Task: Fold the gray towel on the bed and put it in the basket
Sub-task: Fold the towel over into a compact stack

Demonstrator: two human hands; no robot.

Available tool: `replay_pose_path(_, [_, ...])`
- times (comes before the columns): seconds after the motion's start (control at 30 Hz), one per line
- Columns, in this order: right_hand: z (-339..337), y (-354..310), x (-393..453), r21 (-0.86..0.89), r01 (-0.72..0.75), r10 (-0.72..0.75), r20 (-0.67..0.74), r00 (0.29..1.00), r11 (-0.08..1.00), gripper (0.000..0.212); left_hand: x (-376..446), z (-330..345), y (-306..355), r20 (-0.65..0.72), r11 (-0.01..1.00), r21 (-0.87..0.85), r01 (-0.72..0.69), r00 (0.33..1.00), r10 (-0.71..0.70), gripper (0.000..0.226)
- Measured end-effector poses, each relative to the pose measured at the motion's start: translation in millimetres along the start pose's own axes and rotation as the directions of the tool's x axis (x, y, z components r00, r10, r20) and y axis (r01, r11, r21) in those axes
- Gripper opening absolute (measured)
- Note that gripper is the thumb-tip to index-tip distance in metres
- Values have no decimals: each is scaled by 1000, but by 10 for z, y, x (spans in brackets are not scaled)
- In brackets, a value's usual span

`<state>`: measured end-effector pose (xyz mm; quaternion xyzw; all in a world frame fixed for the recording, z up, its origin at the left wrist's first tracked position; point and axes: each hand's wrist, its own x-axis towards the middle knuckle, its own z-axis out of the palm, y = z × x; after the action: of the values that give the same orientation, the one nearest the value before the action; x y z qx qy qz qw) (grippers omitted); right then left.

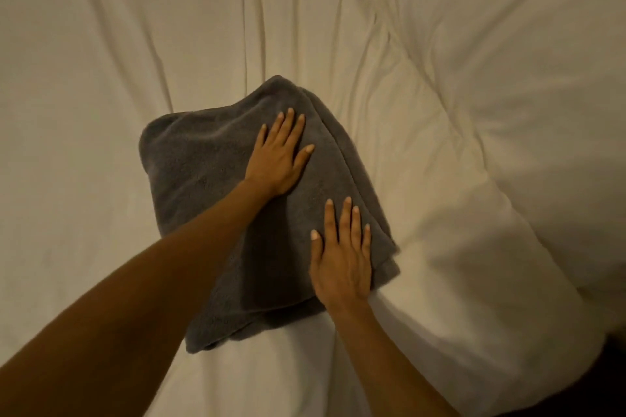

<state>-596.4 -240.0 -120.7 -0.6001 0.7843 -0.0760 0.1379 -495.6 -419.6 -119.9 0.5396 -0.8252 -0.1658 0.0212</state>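
Observation:
The gray towel point(203, 173) lies folded into a thick, roughly rectangular stack in the middle of the bed. My left hand point(279, 156) presses flat on its upper part with fingers straight and spread. My right hand point(342, 254) lies flat on the towel's right side near its edge, fingers straight and pointing away from me. Both palms face down on the cloth. No basket is in view.
The white bed sheet point(118, 44) is wrinkled all around the towel. A thick white duvet or pillow point(508, 112) bulges along the right side, close to the towel's right edge. A dark gap point(609, 382) shows at the lower right corner.

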Motion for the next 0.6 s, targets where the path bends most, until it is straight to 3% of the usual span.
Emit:
replay_pose_path(0.2, [81, 130, -73, -18, 1, 0, 60, 998, 1000, 60, 108, -177, -41, 175, 999, -21, -40, 984, 43, 63])
replay_pose_path(0.33, [41, 205, -130, -45, 46, -41, 108, 993, 998, 62, -187, -513, -142, 45, 994, -110, -29, 998, 34, 57])
replay_pose_path(0.47, [-85, 51, -156, -24, 2, 2, 190, 982, 1000, 72, -727, -750, -634, -30, 1000, 25, -11, 999, 12, 52])
replay_pose_path(0.6, [-223, -474, -355, 83, -37, 32, 59, 998, 996, 67, -1138, -948, -1221, -47, 986, 164, -43, 998, 51, 55])
